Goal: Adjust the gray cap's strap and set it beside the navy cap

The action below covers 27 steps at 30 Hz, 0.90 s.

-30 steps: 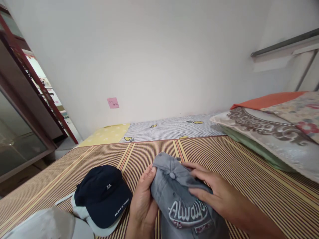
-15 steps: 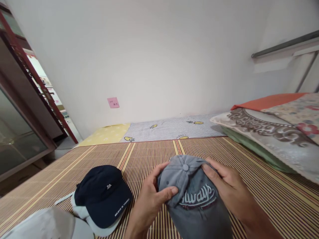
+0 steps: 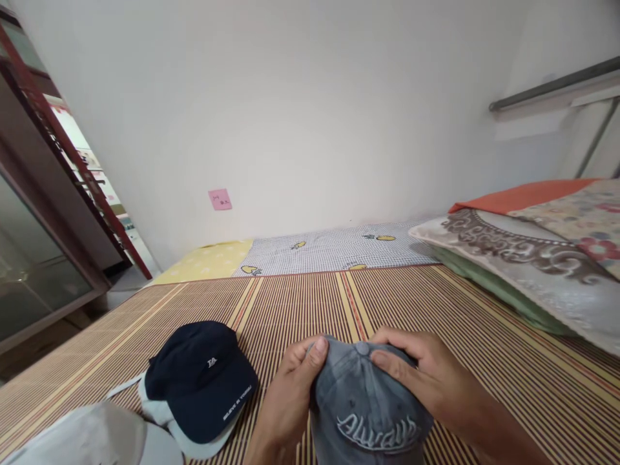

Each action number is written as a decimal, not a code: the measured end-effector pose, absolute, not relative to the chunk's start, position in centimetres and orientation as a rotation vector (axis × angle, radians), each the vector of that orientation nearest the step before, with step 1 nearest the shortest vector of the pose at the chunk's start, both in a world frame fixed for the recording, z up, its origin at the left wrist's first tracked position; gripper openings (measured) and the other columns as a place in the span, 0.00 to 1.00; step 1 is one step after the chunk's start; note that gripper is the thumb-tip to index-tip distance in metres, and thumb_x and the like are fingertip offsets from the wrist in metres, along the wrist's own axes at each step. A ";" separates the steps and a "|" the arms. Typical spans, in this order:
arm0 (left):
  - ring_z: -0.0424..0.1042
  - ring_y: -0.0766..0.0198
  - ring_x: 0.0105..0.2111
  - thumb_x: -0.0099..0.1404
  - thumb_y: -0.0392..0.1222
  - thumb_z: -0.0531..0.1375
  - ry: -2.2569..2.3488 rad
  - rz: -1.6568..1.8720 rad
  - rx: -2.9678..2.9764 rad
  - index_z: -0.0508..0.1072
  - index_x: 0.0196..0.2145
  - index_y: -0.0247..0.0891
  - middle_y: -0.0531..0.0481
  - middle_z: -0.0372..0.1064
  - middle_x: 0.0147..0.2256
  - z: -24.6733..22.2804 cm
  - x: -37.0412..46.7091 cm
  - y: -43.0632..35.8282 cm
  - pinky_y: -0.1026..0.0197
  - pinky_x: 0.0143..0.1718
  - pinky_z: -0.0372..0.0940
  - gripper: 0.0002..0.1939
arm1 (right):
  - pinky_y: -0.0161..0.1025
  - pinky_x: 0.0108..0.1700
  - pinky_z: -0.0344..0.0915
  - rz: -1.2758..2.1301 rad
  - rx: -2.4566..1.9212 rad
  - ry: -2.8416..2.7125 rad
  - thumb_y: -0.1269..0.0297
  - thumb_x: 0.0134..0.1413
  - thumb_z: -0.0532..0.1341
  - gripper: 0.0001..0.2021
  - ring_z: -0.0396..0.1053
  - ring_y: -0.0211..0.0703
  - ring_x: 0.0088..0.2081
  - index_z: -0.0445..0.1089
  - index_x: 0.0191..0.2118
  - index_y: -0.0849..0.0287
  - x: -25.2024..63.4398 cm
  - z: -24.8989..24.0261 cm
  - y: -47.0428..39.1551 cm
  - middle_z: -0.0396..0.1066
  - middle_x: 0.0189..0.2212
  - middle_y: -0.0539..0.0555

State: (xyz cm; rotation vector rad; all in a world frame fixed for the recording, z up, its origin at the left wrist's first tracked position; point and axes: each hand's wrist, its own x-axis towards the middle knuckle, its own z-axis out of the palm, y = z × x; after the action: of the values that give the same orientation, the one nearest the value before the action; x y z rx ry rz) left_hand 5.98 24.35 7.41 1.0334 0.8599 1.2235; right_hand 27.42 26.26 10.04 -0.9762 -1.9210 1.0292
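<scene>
A: Where is the thing being worked on?

B: The grey-blue fabric baseball cap with raised white lettering (image 3: 368,403) is at the near middle, over the striped, slatted-looking mat (image 3: 295,307). Its near end runs out of view, so I can't tell whether it rests on the mat.

A: And the hands?

B: Both are partly closed on it. The left hand (image 3: 289,391) pinches the left side of the crown, thumb on the near face. The right hand (image 3: 431,378) grips the right side, its thumb lying close to the button on top and its fingers bent over the far side. (How deep the left fingertips reach, I can't tell; the cloth hides them.)

A: What about the other caps?

B: To the left, a navy cloth cap with small white print (image 3: 203,371) sits on a pale cap with a light strap (image 3: 216,445). Nearer and further left is an off-white cap (image 3: 92,436), cut off by the picture's edge.

A: Which step would you call this?

B: I'd judge it to be handling the crown into shape, perhaps tucking or straightening it; one view doesn't settle which.

A: What would the next move call for?

B: An even, light hold on both sides, I think, since soft cloth probably creases easily, and the thumbs kept level so the crown doesn't skew.
</scene>
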 end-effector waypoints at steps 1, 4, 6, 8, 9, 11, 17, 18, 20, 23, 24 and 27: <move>0.66 0.66 0.29 0.64 0.60 0.67 0.861 1.227 1.013 0.79 0.29 0.36 0.52 0.69 0.26 7.5 6.1 24.4 0.65 0.34 0.62 0.22 | 0.38 0.35 0.63 1.021 -0.958 -1.920 0.45 0.67 0.58 0.21 0.67 0.42 0.32 0.72 0.29 0.55 27.3 10.0 26.2 0.70 0.27 0.48; 0.71 0.59 0.37 0.68 0.59 0.63 0.935 1.278 1.169 0.82 0.34 0.38 0.47 0.75 0.33 8.1 6.3 24.3 0.60 0.43 0.65 0.21 | 0.37 0.30 0.57 0.997 -0.910 -1.827 0.44 0.68 0.57 0.24 0.59 0.39 0.27 0.65 0.25 0.55 27.2 9.5 26.3 0.61 0.23 0.46; 0.71 0.52 0.48 0.69 0.58 0.62 1.000 1.330 1.379 0.84 0.38 0.40 0.43 0.77 0.43 8.6 6.2 24.1 0.57 0.53 0.62 0.19 | 0.36 0.28 0.56 1.004 -0.891 -1.745 0.43 0.67 0.57 0.25 0.57 0.38 0.27 0.63 0.24 0.55 27.3 9.2 26.5 0.57 0.23 0.46; 0.65 0.47 0.60 0.66 0.57 0.66 1.034 1.356 1.498 0.84 0.43 0.43 0.41 0.74 0.54 9.0 6.1 24.0 0.56 0.62 0.56 0.17 | 0.36 0.28 0.56 1.028 -0.889 -1.668 0.43 0.66 0.58 0.24 0.55 0.38 0.27 0.63 0.24 0.55 27.4 9.1 26.6 0.57 0.23 0.46; 0.61 0.46 0.64 0.64 0.55 0.68 1.041 1.351 1.517 0.84 0.45 0.44 0.41 0.71 0.59 9.1 6.0 23.9 0.56 0.64 0.53 0.17 | 0.36 0.28 0.57 1.040 -0.891 -1.629 0.42 0.65 0.59 0.24 0.56 0.38 0.27 0.63 0.25 0.55 27.4 9.0 26.6 0.57 0.23 0.46; 0.61 0.46 0.65 0.60 0.52 0.72 1.025 1.288 1.539 0.84 0.45 0.44 0.42 0.67 0.62 9.1 5.9 23.8 0.56 0.64 0.53 0.18 | 0.36 0.28 0.59 1.059 -0.887 -1.549 0.42 0.63 0.61 0.24 0.57 0.39 0.27 0.64 0.25 0.54 27.5 8.9 26.7 0.58 0.23 0.47; 0.65 0.65 0.31 0.64 0.55 0.68 0.984 1.179 1.342 0.79 0.31 0.37 0.53 0.68 0.29 8.3 5.9 24.0 0.65 0.33 0.59 0.16 | 0.37 0.29 0.64 1.098 -0.875 -1.496 0.42 0.63 0.61 0.22 0.63 0.42 0.28 0.68 0.26 0.53 27.8 8.7 27.0 0.65 0.24 0.48; 0.65 0.66 0.31 0.63 0.55 0.69 0.977 1.219 1.288 0.80 0.32 0.37 0.53 0.69 0.29 8.1 5.9 24.1 0.66 0.34 0.60 0.16 | 0.37 0.31 0.66 1.092 -0.880 -1.555 0.42 0.64 0.61 0.20 0.66 0.42 0.29 0.70 0.29 0.53 27.8 8.8 27.1 0.69 0.26 0.48; 0.69 0.65 0.33 0.63 0.54 0.70 0.924 1.269 1.164 0.82 0.36 0.38 0.52 0.73 0.32 8.0 6.0 24.2 0.66 0.37 0.63 0.15 | 0.40 0.39 0.70 1.072 -0.884 -1.680 0.42 0.63 0.61 0.18 0.74 0.46 0.37 0.75 0.40 0.52 27.9 9.0 27.2 0.76 0.33 0.51; 0.75 0.61 0.36 0.62 0.53 0.71 0.837 1.317 0.971 0.83 0.42 0.39 0.49 0.79 0.33 8.0 6.2 24.3 0.62 0.43 0.68 0.17 | 0.47 0.53 0.72 1.101 -0.881 -1.758 0.41 0.56 0.68 0.28 0.77 0.55 0.51 0.71 0.58 0.50 28.2 9.2 27.3 0.80 0.49 0.55; 0.77 0.59 0.38 0.62 0.53 0.71 0.821 1.341 0.913 0.83 0.43 0.39 0.48 0.80 0.34 8.0 6.2 24.4 0.60 0.45 0.69 0.17 | 0.49 0.56 0.72 1.117 -0.902 -1.750 0.42 0.54 0.69 0.31 0.76 0.56 0.53 0.70 0.60 0.50 28.2 9.2 27.3 0.79 0.52 0.56; 0.80 0.55 0.41 0.59 0.52 0.73 0.807 1.407 0.780 0.84 0.43 0.39 0.46 0.83 0.36 8.1 6.3 24.6 0.57 0.50 0.71 0.18 | 0.49 0.57 0.72 1.132 -0.973 -1.730 0.45 0.58 0.68 0.28 0.76 0.55 0.53 0.72 0.60 0.50 28.3 9.1 27.3 0.79 0.53 0.56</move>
State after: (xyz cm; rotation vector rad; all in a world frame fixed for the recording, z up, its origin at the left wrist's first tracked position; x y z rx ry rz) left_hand 6.34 24.59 8.13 0.7801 0.8070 1.4068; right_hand 28.29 27.28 9.10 -0.9730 -1.7302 1.1320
